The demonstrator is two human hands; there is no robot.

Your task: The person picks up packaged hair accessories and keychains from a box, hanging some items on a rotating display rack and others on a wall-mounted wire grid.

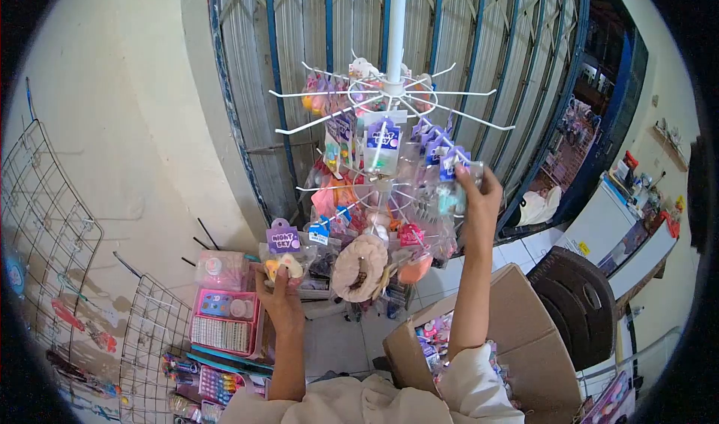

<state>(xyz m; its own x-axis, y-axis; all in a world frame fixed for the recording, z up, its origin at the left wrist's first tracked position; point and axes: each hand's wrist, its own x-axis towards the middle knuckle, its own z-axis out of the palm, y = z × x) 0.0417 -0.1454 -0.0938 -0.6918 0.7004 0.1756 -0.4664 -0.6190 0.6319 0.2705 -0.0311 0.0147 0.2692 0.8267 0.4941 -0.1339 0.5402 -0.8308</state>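
My left hand (280, 301) pinches a small clear packet (284, 247) with a purple "Night Sky" header card and a yellow and white item inside, held left of the rack. My right hand (481, 192) is raised at the rack's right side, fingers closed on a clear packet (451, 198) with a purple card and pale green contents, at the end of a row of similar packets. The white display rack (393, 88) has tiers of wire hooks. Another purple-carded packet (383, 141) hangs at its front, and a beige fluffy ring (358, 268) hangs lower.
An open cardboard box (533, 326) with packaged goods stands at lower right, beside a dark plastic chair (575, 301). Pink trays (225, 320) of small goods sit at lower left near wire grids (46, 192). A folding metal gate (479, 42) stands behind the rack.
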